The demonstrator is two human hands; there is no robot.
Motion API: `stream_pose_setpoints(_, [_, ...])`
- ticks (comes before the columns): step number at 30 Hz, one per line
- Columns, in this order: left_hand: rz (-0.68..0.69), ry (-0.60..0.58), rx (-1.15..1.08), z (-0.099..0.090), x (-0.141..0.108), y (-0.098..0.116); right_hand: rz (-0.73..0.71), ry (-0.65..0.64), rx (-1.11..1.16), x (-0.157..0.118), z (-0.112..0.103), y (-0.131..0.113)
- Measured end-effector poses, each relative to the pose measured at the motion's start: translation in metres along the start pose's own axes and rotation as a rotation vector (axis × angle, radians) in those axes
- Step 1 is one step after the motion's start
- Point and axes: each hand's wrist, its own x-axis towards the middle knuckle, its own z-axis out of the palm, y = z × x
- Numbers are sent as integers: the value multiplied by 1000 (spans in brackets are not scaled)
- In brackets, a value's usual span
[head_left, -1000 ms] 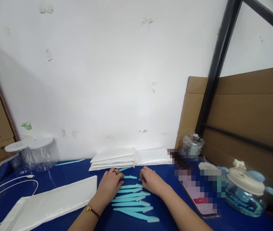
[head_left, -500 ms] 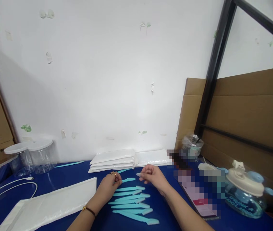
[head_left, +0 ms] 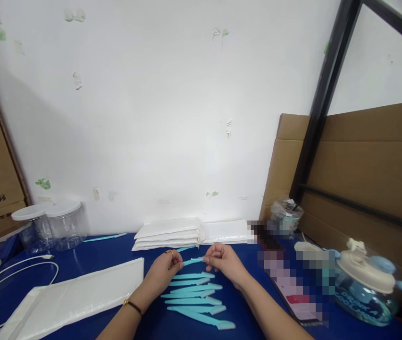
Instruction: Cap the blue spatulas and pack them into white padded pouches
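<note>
Head view: a turquoise eyebrow razor is held level between both hands, above the far part of the blue counter. Its pale tip meets the right fingertips; whether a blade cover is fully seated there cannot be determined.

Principal hazard, as judged: should the pale tip be a loose cover, a skewed push or pull could free it abruptly and bring the right fingertips against the edge. Contributing cause: the fingers sit very near that end. Secondary hazard: the handle is slim, so a weak pinch by the left could let it twist. Third: the spread of similar razors lies just below, and a dropped wrist could disorder it; the nearest pieces already converge at their handle ends.

Pose: the left hand enters from the lower left, back upward, thumb and fingers closed on the handle. The right hand faces it from the lower right, wrist bent inward, thumb and fingers pinched at the tip. The hands are apart, bridged by the razor.

Beyond them lie stacked white padded mailers; another white mailer lies flat beside the left forearm.
</note>
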Motion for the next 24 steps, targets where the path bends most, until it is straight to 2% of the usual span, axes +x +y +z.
stream_pose_setpoints(3, [10, -24, -30, 4, -2, 6, -11, -42, -14, 0, 7, 1])
stream_pose_setpoints(6, [-5, -69, 14, 5, -4, 10, -26, -53, -108, 1, -1, -3])
stream_pose_setpoints(8, [6, -26, 120, 2, -4, 9, -71, 49, -285, 3, -18, -8])
stream_pose_setpoints(10, [28, 71, 249, -3, -3, 5, -138, 228, -544, 3, -40, -12])
stream_pose_setpoints(12, [20, 137, 354, -7, -2, -2, -141, 300, -783, 3, -59, -12])
stream_pose_setpoints(15, [-8, 140, 437, -10, 0, -10, -86, 271, -940, 1, -70, -8])
stream_pose_setpoints(24, [-102, 81, 433, -11, 0, -9, -52, 89, -992, 0, -56, 5])
